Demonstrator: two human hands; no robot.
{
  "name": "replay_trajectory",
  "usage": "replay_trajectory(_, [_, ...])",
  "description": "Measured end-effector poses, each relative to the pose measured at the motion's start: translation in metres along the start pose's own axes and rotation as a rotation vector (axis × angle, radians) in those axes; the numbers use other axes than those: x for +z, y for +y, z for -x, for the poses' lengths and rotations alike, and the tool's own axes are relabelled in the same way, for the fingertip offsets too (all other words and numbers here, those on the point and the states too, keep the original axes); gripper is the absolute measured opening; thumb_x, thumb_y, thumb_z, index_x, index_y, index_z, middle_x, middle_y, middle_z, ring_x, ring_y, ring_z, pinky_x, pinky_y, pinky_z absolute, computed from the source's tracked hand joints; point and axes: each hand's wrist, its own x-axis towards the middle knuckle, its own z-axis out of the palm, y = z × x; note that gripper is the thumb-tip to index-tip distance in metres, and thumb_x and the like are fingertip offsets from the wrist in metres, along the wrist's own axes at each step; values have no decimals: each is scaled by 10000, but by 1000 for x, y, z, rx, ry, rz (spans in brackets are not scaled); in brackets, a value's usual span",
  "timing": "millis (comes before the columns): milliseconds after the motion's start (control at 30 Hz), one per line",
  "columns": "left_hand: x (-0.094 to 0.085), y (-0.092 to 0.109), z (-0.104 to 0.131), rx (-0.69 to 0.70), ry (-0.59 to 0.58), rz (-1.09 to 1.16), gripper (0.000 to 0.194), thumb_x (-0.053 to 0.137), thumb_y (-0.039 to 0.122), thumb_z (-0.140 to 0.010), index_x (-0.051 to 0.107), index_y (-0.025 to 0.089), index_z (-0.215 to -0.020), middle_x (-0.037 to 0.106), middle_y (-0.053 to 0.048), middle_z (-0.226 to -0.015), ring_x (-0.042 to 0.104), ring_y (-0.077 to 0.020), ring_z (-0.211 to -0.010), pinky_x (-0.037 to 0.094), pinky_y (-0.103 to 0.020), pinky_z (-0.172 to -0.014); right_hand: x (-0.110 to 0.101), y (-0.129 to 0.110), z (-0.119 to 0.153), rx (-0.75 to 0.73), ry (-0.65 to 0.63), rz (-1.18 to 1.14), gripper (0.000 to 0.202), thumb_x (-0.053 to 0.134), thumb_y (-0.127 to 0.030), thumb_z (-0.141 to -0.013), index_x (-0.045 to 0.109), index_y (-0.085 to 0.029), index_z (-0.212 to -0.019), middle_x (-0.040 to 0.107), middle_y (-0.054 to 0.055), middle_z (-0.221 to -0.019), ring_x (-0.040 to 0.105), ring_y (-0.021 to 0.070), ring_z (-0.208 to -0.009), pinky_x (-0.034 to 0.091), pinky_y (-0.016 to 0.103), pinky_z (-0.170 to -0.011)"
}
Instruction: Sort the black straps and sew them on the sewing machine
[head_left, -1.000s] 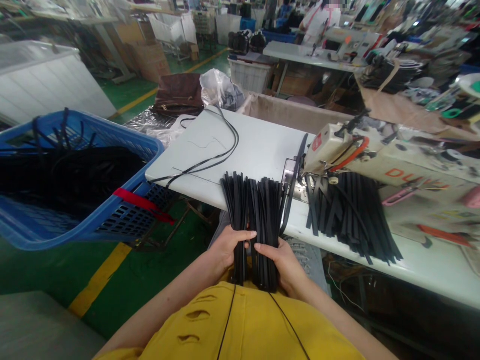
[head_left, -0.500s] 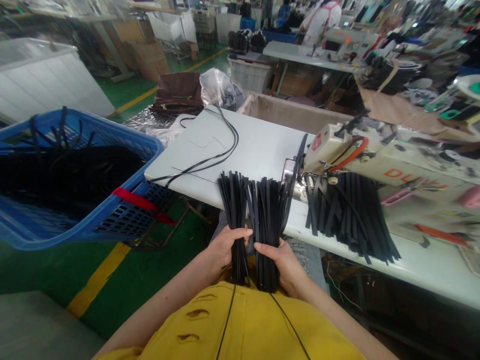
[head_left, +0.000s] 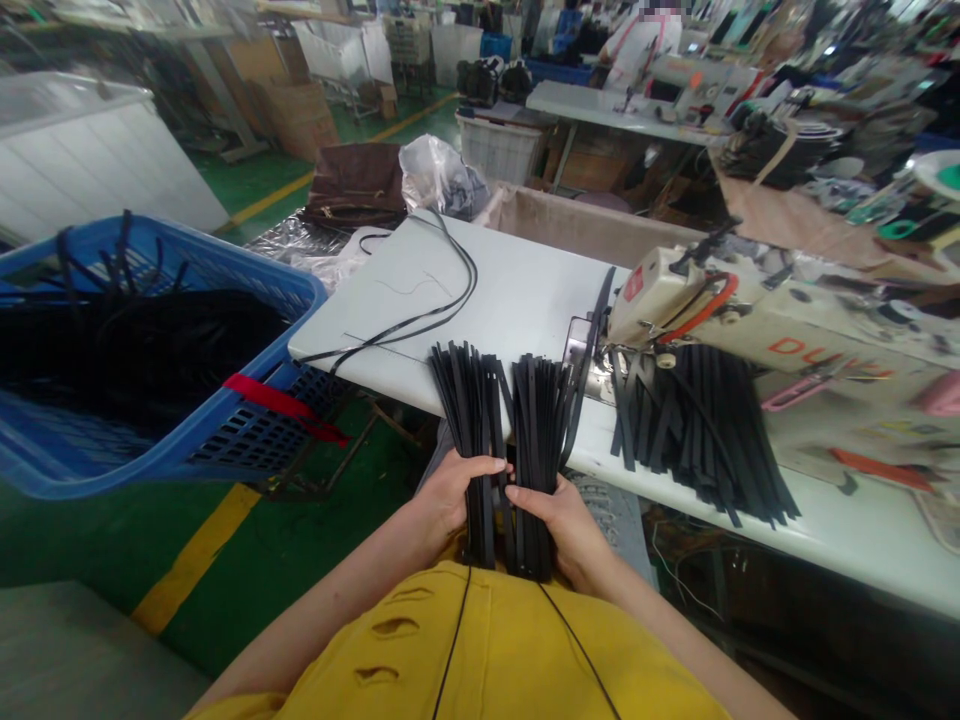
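Close to my body, my left hand is closed round a bundle of black strips, its thumb laid across the front. My right hand grips a second bundle of black strips beside it, thumb also across the front. Both bundles stand roughly upright, their upper ends fanned out over the table edge. A few strips lie between the two thumbs; which hand holds them I cannot tell. To the right, a further pile of black strips lies under the sewing machine on the white table.
At left stands a blue basket full of dark strips, with a red band on its side. Long black cords curve across the table. Behind it sit a brown bag and clear plastic. A person works farther back.
The left bundle has grown wider and the right one narrower, as some strips have shifted leftward between the thumbs. The hands stay almost in place.
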Motion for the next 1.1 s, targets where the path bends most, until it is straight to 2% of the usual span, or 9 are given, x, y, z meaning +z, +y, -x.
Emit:
replay_trajectory(67, [-3, 1, 0, -33, -4, 26, 360, 855, 207, -569, 681, 115, -870, 705, -66, -733, 673, -203, -639, 578, -333, -609, 1, -3, 2, -18, -4, 18, 458, 981, -334, -554, 777, -202, -942, 808, 18, -859, 719, 199, -749, 565, 352, -795])
replay_trajectory(167, [-6, 3, 1, -39, -62, 50, 423, 847, 200, -598, 661, 147, -974, 601, 23, -604, 607, -154, -554, 545, -287, -561, 3, -7, 5, -25, -33, 41, 379, 942, -364, -627, 781, -197, -926, 819, 44, -921, 730, 212, -811, 558, 342, -809])
replay_trajectory(233, [-6, 4, 2, -41, -130, 44, 401, 853, 210, -631, 657, 148, -975, 531, 55, -556, 541, -109, -510, 498, -237, -539, 4, -9, 7, -3, -54, 38, 349, 904, -378, -672, 785, -190, -941, 825, 69, -973, 743, 235, -857, 561, 347, -806])
replay_trajectory(333, [-4, 6, 2, -59, -162, 6, 395, 874, 224, -622, 661, 130, -941, 516, 53, -563, 483, -81, -488, 455, -218, -515, 4, -8, 8, 34, -47, 31, 364, 884, -361, -660, 790, -180, -961, 827, 70, -913, 742, 237, -787, 562, 347, -753])
replay_trajectory(500, [-1, 5, 2, -39, -115, -61, 431, 891, 232, -574, 681, 106, -929, 548, 33, -590, 475, -79, -485, 438, -221, -501, 2, -5, 6, 31, -41, 38, 349, 897, -345, -627, 797, -172, -913, 823, 66, -849, 733, 224, -730, 561, 340, -724])
replay_trajectory(767, [-2, 4, 1, -22, -34, -76, 402, 919, 222, -527, 685, 108, -833, 604, 4, -642, 502, -79, -492, 422, -213, -487, -1, 2, 0, 28, -40, -19, 465, 970, -332, -582, 783, -193, -985, 833, 68, -989, 754, 214, -754, 596, 373, -800])
replay_trajectory(967, [-2, 4, 1, -7, -32, -97, 387, 926, 221, -512, 659, 117, -772, 578, 20, -589, 501, -81, -487, 418, -208, -485, 1, 2, 0, -31, -50, 1, 489, 969, -337, -605, 769, -202, -1031, 831, 50, -984, 751, 208, -834, 582, 358, -867])
replay_trajectory(1100, [-5, 2, 0, -3, -13, -117, 386, 909, 212, -513, 656, 122, -791, 591, 13, -592, 517, -94, -485, 439, -225, -491, 4, -2, 3, -19, -49, -17, 441, 958, -337, -621, 768, -197, -994, 831, 52, -935, 752, 212, -804, 593, 350, -817])
